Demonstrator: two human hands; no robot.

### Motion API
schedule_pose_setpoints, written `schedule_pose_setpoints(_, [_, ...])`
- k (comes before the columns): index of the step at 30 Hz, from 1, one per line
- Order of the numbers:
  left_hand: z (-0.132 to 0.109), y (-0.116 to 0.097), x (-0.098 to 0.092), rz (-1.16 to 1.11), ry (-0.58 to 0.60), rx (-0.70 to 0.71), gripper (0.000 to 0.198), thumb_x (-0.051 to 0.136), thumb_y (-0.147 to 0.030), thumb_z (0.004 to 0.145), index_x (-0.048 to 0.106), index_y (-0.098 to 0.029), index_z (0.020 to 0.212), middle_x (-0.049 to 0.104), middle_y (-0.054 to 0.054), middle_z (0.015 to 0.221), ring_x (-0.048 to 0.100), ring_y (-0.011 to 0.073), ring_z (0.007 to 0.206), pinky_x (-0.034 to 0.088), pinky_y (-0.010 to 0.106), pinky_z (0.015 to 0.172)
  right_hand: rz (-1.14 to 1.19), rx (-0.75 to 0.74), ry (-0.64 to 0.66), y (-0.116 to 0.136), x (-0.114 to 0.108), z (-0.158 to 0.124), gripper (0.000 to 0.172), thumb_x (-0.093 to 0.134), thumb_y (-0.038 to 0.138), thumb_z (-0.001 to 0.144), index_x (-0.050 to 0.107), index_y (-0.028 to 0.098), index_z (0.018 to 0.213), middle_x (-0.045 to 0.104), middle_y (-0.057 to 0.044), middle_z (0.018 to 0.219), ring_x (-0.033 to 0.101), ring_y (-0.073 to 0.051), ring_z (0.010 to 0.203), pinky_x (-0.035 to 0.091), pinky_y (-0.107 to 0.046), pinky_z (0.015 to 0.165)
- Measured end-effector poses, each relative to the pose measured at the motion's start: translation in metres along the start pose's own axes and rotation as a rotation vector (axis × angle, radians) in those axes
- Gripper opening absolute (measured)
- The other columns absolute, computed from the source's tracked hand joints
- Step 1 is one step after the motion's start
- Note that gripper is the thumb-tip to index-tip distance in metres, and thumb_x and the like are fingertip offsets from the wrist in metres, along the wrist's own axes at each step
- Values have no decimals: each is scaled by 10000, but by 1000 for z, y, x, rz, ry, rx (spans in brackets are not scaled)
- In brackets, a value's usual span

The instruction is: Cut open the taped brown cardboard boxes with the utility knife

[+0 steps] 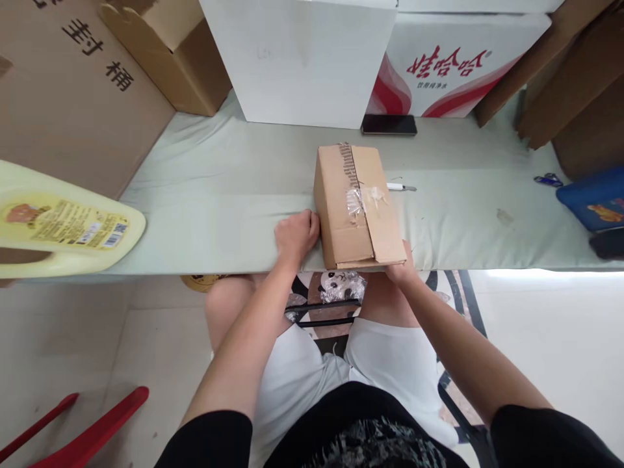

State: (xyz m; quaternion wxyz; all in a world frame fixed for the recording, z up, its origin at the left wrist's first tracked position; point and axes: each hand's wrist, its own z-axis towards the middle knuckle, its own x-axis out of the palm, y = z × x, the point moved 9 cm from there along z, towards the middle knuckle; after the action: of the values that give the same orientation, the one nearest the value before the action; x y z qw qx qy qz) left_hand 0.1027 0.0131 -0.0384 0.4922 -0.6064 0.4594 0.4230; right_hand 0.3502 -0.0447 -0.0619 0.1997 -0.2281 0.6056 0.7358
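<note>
A small brown cardboard box [348, 227] stands on the cloth-covered table, right at its front edge. Its top flaps meet at a seam with torn, ridged cardboard and scraps of clear tape. My left hand [297, 235] is curled into a fist on the cloth, close against the box's left side, with nothing visible in it. At the near right corner, my right hand [400, 265] grips the box low down, its fingers mostly hidden by the cardboard. A white-handled craft knife [400, 187] lies just right of the box, its handle partly covered by it.
White cartons [307, 65] line the back, a black phone [389, 125] before them. On the left are a large cardboard carton [73, 97] and a pale yellow jug [68, 221]. To the right lie a blue package [595, 201] and a small blue object [548, 180].
</note>
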Motion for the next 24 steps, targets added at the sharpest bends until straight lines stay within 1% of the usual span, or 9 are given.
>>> schedule_pose_setpoints(6, [2, 0, -3, -3, -5, 2, 459, 325, -416, 1074, 732, -219, 999, 778, 159, 1010, 720, 325, 916, 317, 349, 668, 10, 50, -50, -5, -1, -4, 565, 463, 738, 866, 679, 235, 1002, 771, -116, 967, 725, -345, 875, 593, -488, 772])
schedule_pose_setpoints(11, [-1, 4, -5, -73, -55, 6, 412, 378, -396, 1050, 693, -218, 852, 762, 135, 893, 701, 294, 822, 301, 342, 648, 8, 49, -58, 2, -1, -1, 496, 492, 686, 866, 682, 243, 984, 776, -103, 961, 719, -326, 854, 584, -447, 722])
schedule_pose_setpoints(14, [-6, 12, -6, -157, -101, 1, 399, 378, -336, 1035, 630, -213, 750, 723, 101, 781, 670, 254, 758, 330, 334, 647, 0, 41, -50, 6, -2, 1, 456, 498, 646, 873, 684, 243, 978, 774, -94, 947, 711, -315, 844, 570, -431, 720])
schedule_pose_setpoints(16, [-9, 18, -12, -230, -119, 14, 387, 373, -291, 1019, 581, -213, 703, 678, 65, 700, 644, 220, 717, 377, 314, 648, 0, 35, -38, 8, -2, 2, 422, 501, 613, 880, 679, 238, 954, 766, -88, 915, 703, -301, 822, 562, -414, 711])
schedule_pose_setpoints(18, [-12, 20, -27, -304, -135, 31, 365, 349, -268, 1015, 574, -214, 733, 659, 37, 686, 633, 188, 704, 434, 285, 657, 6, 24, -28, 10, -1, 3, 379, 505, 569, 883, 667, 228, 919, 756, -86, 889, 705, -291, 818, 559, -401, 712])
schedule_pose_setpoints(19, [-13, 18, -41, -344, -158, 50, 349, 334, -264, 1016, 591, -213, 785, 672, 34, 720, 640, 179, 719, 463, 274, 669, 11, 19, -24, 11, -1, 3, 357, 506, 545, 883, 660, 224, 910, 752, -86, 885, 709, -290, 826, 559, -397, 720])
schedule_pose_setpoints(21, [-16, 7, -76, -420, -247, 106, 300, 344, -291, 1017, 627, -218, 954, 726, 48, 916, 674, 176, 843, 518, 273, 751, 23, 10, -16, 14, -1, 4, 323, 505, 504, 884, 654, 220, 925, 751, -83, 894, 718, -286, 850, 562, -390, 740])
schedule_pose_setpoints(23, [-23, -26, -122, -554, -421, 389, 218, 488, -317, 966, 666, -245, 1069, 731, 64, 1111, 679, 221, 1078, 544, 323, 926, 30, 10, -10, 16, -1, 4, 309, 505, 481, 889, 657, 223, 963, 756, -75, 911, 720, -272, 854, 564, -379, 750])
schedule_pose_setpoints(24, [-23, -45, -136, -548, -433, 507, 233, 545, -320, 943, 677, -266, 1127, 713, 60, 1213, 649, 244, 1195, 521, 359, 1025, 30, 13, -9, 17, -1, 4, 306, 508, 476, 891, 659, 225, 978, 759, -71, 915, 717, -263, 844, 565, -372, 748])
